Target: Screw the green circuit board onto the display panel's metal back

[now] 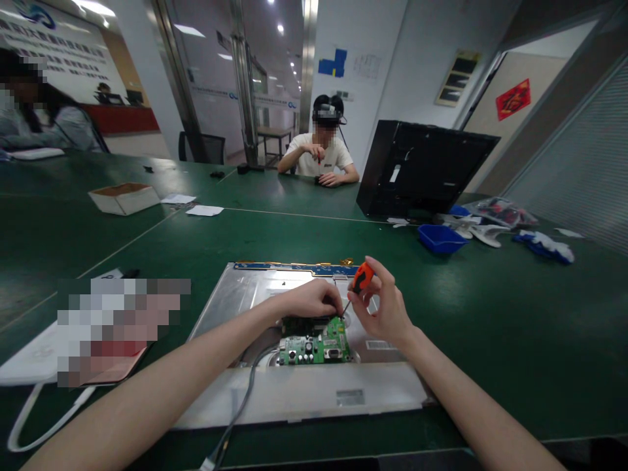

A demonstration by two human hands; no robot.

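A metal-backed display panel (392, 389) lies flat on the green table, with a green circuit board (314, 350) on its middle. My right hand (387, 307) grips a screwdriver (363, 278) by its orange and black handle. The thin shaft slants down and left, its tip at the board's upper right corner. Close by that tip, my left hand (314, 299) has its fingers curled and pressed together over the board's far edge; whatever they pinch is hidden. A grey cable (251, 386) runs from the board's left side toward the table's front edge.
To the left lie a white device (29, 356) with a white cable and a pinkish blurred item. Farther back are an open box (125, 199), papers (205, 210), a black monitor housing (426, 170), a blue tray (441, 239) and gloves (544, 247). Another person (326, 150) sits opposite.
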